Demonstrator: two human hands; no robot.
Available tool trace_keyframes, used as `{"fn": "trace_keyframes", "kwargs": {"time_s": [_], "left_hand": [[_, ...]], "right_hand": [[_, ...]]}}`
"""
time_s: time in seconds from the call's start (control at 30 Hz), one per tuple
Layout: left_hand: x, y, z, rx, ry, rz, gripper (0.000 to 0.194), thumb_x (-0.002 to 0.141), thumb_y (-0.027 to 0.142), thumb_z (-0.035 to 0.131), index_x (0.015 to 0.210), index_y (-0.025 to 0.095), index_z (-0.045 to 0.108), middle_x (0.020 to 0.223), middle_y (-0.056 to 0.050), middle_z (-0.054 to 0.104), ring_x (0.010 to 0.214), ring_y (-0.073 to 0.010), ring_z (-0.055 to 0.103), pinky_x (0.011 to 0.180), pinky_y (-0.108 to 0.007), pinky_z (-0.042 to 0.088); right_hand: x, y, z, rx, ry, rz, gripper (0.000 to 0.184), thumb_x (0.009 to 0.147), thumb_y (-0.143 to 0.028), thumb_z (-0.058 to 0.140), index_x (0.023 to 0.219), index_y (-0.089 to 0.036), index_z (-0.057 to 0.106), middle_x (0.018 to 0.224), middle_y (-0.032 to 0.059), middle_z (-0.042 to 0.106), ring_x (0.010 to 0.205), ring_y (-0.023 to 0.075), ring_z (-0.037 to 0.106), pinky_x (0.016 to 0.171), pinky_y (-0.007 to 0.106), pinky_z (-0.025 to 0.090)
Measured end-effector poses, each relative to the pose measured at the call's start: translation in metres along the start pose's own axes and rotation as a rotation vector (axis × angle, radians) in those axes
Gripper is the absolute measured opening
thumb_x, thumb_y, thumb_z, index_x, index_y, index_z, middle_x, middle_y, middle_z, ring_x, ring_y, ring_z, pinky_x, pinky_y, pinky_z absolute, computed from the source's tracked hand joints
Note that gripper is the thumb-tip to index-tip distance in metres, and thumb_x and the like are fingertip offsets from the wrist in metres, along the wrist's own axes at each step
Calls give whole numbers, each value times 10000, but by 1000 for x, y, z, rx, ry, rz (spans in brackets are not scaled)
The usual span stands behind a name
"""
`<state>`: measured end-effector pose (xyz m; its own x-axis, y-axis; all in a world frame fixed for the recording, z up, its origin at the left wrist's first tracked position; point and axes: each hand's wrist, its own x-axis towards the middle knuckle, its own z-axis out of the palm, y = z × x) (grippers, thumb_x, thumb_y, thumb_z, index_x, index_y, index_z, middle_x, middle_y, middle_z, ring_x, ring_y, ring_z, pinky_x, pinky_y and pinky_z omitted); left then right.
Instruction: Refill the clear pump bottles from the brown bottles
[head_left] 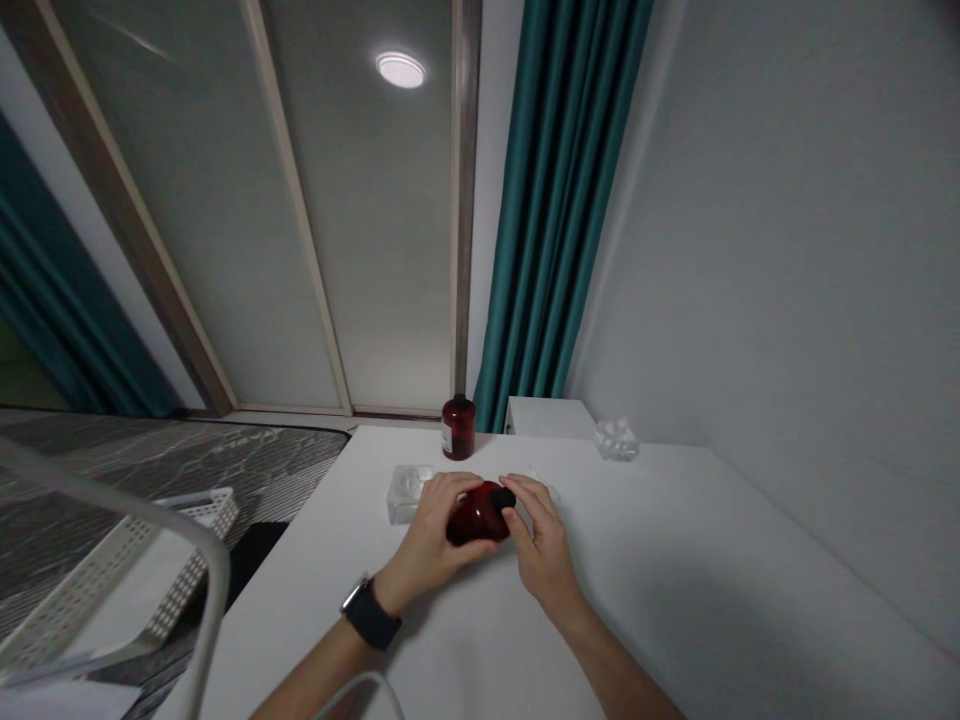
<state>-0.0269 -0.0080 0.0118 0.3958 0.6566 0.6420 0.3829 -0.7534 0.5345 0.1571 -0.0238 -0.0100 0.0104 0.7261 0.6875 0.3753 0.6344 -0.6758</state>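
- Above the white table [600, 560], the left hand [439, 535] grips a red bottle [471, 517].
- The right hand [541, 545] pinches its black cap [501, 498].
- Beyond stands another bottle [458, 428].

"What sort of place is this?"

"A room in a home, by the look of it. Long teal curtains [566, 200] hang beside tall framed glass panels [390, 240], which reflect a round ceiling light [400, 70]."

"Anything else homely?"

"A grey patterned rug [277, 465] covers the floor at left, with a white perforated basket [64, 625] near the plain white surface [480, 630] by a bare pale wall [787, 280]."
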Motion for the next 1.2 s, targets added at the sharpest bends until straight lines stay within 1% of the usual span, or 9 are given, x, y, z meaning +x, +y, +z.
{"fn": "trace_keyframes", "kwargs": {"time_s": [0.17, 0.33, 0.43, 0.57, 0.7, 0.8, 0.97, 1.03, 1.2], "left_hand": [[-1, 2, -5, -14, -63, 51, 449, 894, 314, 650, 1297, 239, 466, 1257, -110, 561, 1170, -279, 514, 1011, -466, 422], [-4, 0, -5, -13, -27, 85, 428, 856, 313, 692, 1217, 239, 474, 1189, -107, 550, 1116, -284, 524, 961, -478, 454], [-4, -1, -4, -9, -14, 109, 473, 831, 317, 719, 1215, 244, 454, 1197, -110, 542, 1117, -291, 521, 955, -487, 460], [-4, 0, -4, 51, -58, 110, 633, 831, 317, 724, 1369, 271, 393, 1230, -115, 518, 1137, -297, 509, 969, -497, 459], [-5, 0, -5, 95, -104, 107, 616, 868, 303, 689, 1417, 312, 411, 1211, -97, 491, 1121, -277, 510, 958, -469, 476], [-5, -1, -4, 100, -91, 87, 588, 870, 333, 696, 1398, 307, 439, 1199, -95, 485, 1116, -274, 511, 950, -462, 484], [-6, -5, -1, 115, -44, 76, 588, 854, 381, 722, 1375, 303, 461, 1159, -86, 508, 1078, -264, 535, 920, -450, 500], [-5, -5, -1, 113, -41, 64, 584, 849, 376, 727, 1368, 297, 471, 1155, -88, 524, 1075, -264, 545, 919, -448, 503], [1, 2, -9, 97, -95, 89, 543, 874, 259, 644, 1385, 274, 460, 1271, -112, 554, 1178, -287, 530, 1005, -479, 458]], "right_hand": [[3, 1, -4, 66, 67, 54, 272, 937, -266, 554, 1190, -248, 650, 1165, 89, 670, 1111, 236, 622, 1003, 435, 496], [2, 2, -5, 149, 18, 114, 234, 924, -265, 579, 1145, -225, 642, 1226, 109, 661, 1142, 236, 636, 1028, 433, 494], [2, -1, -5, 195, -25, 135, 272, 925, -262, 579, 1193, -219, 589, 1222, 118, 676, 1126, 233, 659, 1004, 420, 516], [2, -4, -6, 193, -90, 139, 326, 933, -271, 574, 1254, -230, 539, 1210, 112, 699, 1189, 245, 630, 1045, 451, 480], [2, -3, -4, 193, -126, 140, 344, 955, -275, 542, 1297, -252, 508, 1258, 101, 678, 1236, 233, 594, 1076, 457, 444], [2, -3, -4, 164, -102, 116, 326, 960, -264, 518, 1286, -255, 519, 1261, 99, 654, 1205, 228, 593, 1023, 433, 476], [5, -3, -6, 106, -72, 25, 180, 951, -271, 518, 1092, -234, 623, 1101, 89, 631, 1068, 221, 604, 895, 380, 520], [6, -1, -8, 107, -86, 30, 154, 951, -285, 523, 1048, -231, 630, 1109, 92, 628, 1080, 223, 603, 916, 386, 513], [6, 4, -11, 204, -156, 112, 156, 975, -323, 493, 1046, -236, 601, 1296, 109, 608, 1246, 241, 556, 1075, 471, 419]]}}
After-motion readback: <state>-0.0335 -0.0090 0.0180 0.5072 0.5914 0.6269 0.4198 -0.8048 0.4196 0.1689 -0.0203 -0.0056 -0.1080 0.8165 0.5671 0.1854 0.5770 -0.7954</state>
